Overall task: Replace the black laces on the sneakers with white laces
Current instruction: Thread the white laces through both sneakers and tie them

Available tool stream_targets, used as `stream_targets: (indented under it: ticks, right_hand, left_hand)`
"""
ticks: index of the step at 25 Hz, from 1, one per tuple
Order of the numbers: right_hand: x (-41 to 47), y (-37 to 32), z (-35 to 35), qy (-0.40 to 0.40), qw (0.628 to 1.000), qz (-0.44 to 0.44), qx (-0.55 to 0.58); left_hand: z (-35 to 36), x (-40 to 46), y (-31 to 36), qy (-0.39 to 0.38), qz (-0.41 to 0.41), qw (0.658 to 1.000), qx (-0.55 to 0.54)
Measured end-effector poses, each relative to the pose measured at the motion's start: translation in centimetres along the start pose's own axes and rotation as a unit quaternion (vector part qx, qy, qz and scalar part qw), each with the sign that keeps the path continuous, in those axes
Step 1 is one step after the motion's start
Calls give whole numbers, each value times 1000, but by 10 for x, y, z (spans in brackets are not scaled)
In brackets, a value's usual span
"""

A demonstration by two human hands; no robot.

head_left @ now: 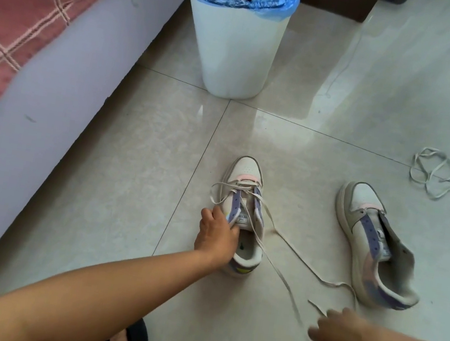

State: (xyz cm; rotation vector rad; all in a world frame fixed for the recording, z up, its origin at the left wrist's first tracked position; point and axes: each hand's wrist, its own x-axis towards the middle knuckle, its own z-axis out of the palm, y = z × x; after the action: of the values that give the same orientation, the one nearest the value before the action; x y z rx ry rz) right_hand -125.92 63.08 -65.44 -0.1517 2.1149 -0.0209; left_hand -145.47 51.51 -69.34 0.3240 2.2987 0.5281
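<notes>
A: Why is the left hand (pixel 215 234) gripping the near sneaker (pixel 243 217) at its collar?
B: Steadying it on the floor (pixel 128 185), I'd judge, while the right hand (pixel 340 330), fingers spread open, is reaching for the white lace (pixel 285 269) trailing beside it.
A: The tongue label?
B: Too blurred to read.

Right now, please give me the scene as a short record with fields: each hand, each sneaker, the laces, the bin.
left hand: grips the near side of the left sneaker at its opening
right hand: low over the floor at the threaded lace's free ends; grip unclear
threaded lace: white, in the front eyelets only, ends trailing on the floor
right sneaker: no lace, lying open
spare lace: white, loose on the floor, far right
bin: white, blue liner, something black inside
</notes>
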Motion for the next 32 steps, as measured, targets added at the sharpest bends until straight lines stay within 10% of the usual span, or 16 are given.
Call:
stream_targets:
  ticks: [5,7,11,17,23,32]
  right_hand:
    - [42,17,-65,415,903,79,75]
    - [63,10,-93,453,878,102,118]
    - [81,-1,-135,369,901,185,133]
    - [89,-3,-132,336,894,219,201]
    - [79,7,-115,352,859,154,338]
    - [74,10,-117,334,851,132,382]
  left_hand:
    - [-35,13,-11,66,86,990,-91]
    - [-53,41,-11,114,33,987,-105]
    - [-67,79,-10,-37,38,997,-64]
    - [-70,80,2,-65,84,987,-119]
    - [-98,68,0,-255,-55,879,-400]
    - [-93,67,-1,-188,-79,843,-498]
